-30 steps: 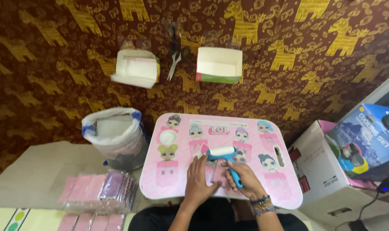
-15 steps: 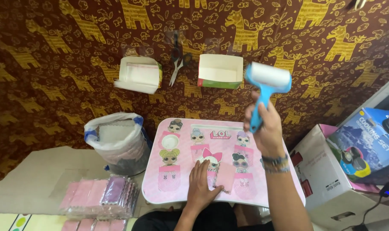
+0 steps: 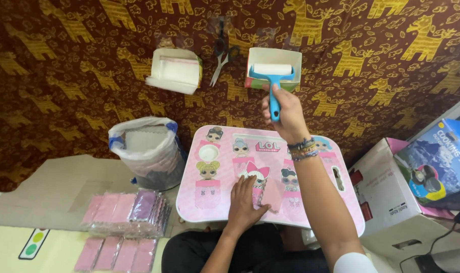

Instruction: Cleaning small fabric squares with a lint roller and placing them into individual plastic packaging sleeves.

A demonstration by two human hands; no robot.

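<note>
The right hand's (image 3: 285,108) grip is closed on the blue lint roller (image 3: 272,76), now lowered over the far white box (image 3: 274,68). The left hand (image 3: 246,199) still lies flat and open on the pink surface (image 3: 215,202).

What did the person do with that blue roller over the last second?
The right hand lifted the blue-handled white lint roller off the pink lap table and carried it forward over the open white box, still gripping it. The left hand stayed flat on the table.
</note>
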